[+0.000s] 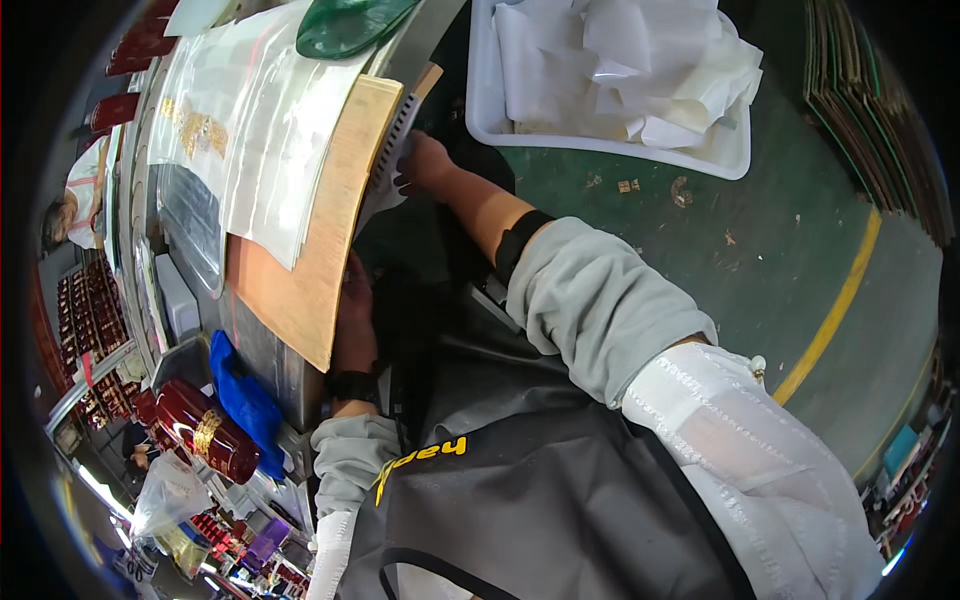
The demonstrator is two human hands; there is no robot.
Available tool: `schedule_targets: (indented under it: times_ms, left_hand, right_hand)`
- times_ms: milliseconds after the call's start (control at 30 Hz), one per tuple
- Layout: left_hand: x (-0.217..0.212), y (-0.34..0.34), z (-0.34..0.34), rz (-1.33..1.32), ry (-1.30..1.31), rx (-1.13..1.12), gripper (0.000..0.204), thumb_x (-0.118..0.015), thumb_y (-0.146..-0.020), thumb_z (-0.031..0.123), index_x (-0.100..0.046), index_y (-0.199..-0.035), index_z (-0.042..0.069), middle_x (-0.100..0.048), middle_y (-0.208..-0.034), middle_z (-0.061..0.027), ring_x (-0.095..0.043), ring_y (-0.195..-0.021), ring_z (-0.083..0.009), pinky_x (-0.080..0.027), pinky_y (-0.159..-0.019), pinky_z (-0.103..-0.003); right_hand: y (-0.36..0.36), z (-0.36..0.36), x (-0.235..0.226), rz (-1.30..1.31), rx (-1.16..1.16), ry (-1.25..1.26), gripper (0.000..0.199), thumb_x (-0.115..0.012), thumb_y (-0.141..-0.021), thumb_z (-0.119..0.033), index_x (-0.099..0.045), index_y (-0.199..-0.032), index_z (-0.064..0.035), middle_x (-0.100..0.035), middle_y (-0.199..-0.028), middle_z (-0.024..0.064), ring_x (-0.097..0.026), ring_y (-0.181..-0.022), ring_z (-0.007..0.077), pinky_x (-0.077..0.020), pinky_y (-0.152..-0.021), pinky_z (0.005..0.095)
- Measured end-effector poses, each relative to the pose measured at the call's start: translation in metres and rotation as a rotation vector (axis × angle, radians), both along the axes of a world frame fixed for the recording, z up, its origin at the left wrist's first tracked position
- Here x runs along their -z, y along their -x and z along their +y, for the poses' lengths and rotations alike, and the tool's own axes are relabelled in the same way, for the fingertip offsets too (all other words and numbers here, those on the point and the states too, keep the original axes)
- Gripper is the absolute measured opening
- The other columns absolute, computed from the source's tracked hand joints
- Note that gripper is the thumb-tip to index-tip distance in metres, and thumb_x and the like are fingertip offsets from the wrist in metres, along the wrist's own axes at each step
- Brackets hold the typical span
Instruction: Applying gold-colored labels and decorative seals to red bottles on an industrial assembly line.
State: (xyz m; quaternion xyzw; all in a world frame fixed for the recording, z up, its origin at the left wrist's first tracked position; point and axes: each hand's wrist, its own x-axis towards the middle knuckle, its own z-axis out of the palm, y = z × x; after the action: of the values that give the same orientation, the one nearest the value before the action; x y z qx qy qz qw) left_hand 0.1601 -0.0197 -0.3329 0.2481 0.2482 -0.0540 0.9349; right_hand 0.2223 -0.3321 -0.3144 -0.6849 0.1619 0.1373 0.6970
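A tan wooden board (345, 215) lies at the table's edge, overhanging my side. Clear plastic sheets printed with a gold pattern (195, 128) are spread on top of it. Below the board's edge a white sheet (381, 198) shows, beside a dark-and-white toothed strip (393, 145). My right hand (428, 165) is at this sheet's outer edge, with its fingers curled against it. Closer to my body, my left hand (356, 305) reaches up under the board's edge. Its fingers are in shadow and mostly hidden by the board.
A white plastic tub (610, 148) full of crumpled white sheets stands on the green floor ahead. Stacked boards (865, 110) rise at the far right, near a yellow floor line (832, 320). Left on the table are a dark red jar (207, 430), a blue cloth (245, 400) and a green bag (350, 25).
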Motion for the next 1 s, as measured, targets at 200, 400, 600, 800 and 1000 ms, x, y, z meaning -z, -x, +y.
schedule_targets:
  times_ms: [200,400,600,800,1000]
  left_hand:
    - [-0.013,-0.017,-0.011,-0.028,-0.019,0.257,0.039,-0.047,-0.092,0.006,-0.048,-0.129,-0.008,-0.050,-0.135,-0.0253,-0.045,-0.129,-0.0378,-0.038,-0.112,-0.050]
    - [-0.028,0.051,-0.050,0.135,-0.159,0.225,0.029,-0.054,-0.094,0.012,-0.052,-0.120,0.000,-0.055,-0.120,-0.0235,-0.054,-0.115,-0.0379,-0.045,-0.104,-0.050]
    - [-0.126,0.089,-0.121,-0.032,-0.748,0.970,0.051,-0.060,-0.094,0.027,-0.045,-0.138,0.006,-0.063,-0.120,-0.0147,-0.062,-0.106,-0.0230,-0.049,-0.092,-0.037]
    - [-0.213,0.104,-0.140,-0.619,-1.264,1.318,0.050,-0.052,-0.099,0.033,-0.046,-0.138,0.001,-0.065,-0.118,-0.0124,-0.058,-0.115,-0.0228,-0.043,-0.100,-0.034]
    - [-0.312,0.143,-0.100,-0.678,-1.184,1.444,0.048,-0.051,-0.099,0.030,-0.044,-0.140,0.008,-0.064,-0.120,-0.0152,-0.061,-0.109,-0.0344,-0.047,-0.094,-0.039]
  right_hand:
    - [-0.012,-0.011,0.019,-0.189,-0.042,0.205,0.040,-0.067,-0.082,-0.018,-0.056,-0.120,-0.0064,-0.068,-0.096,0.0198,-0.067,-0.094,0.0366,-0.0545,-0.080,0.0479]
    - [0.060,-0.108,-0.103,0.030,-0.567,-0.210,0.023,-0.066,-0.081,-0.018,-0.067,-0.099,-0.0038,-0.067,-0.081,0.0083,-0.065,-0.068,0.0207,-0.0562,-0.062,0.0336]
    - [0.121,-0.157,-0.296,-0.371,-0.752,-0.140,0.021,-0.060,-0.093,-0.015,-0.066,-0.106,-0.0002,-0.068,-0.080,0.0039,-0.062,-0.062,0.0096,-0.0526,-0.058,0.0238]
    - [0.058,-0.122,-0.310,-0.981,-0.146,0.924,0.029,-0.065,-0.084,-0.012,-0.062,-0.111,-0.0010,-0.062,-0.104,0.0153,-0.059,-0.097,0.0317,-0.0473,-0.085,0.0414]
    - [0.025,-0.120,-0.279,-0.811,-0.242,1.417,0.042,-0.068,-0.081,-0.020,-0.058,-0.118,-0.0035,-0.055,-0.117,0.0161,-0.052,-0.105,0.0380,-0.0433,-0.091,0.0477]
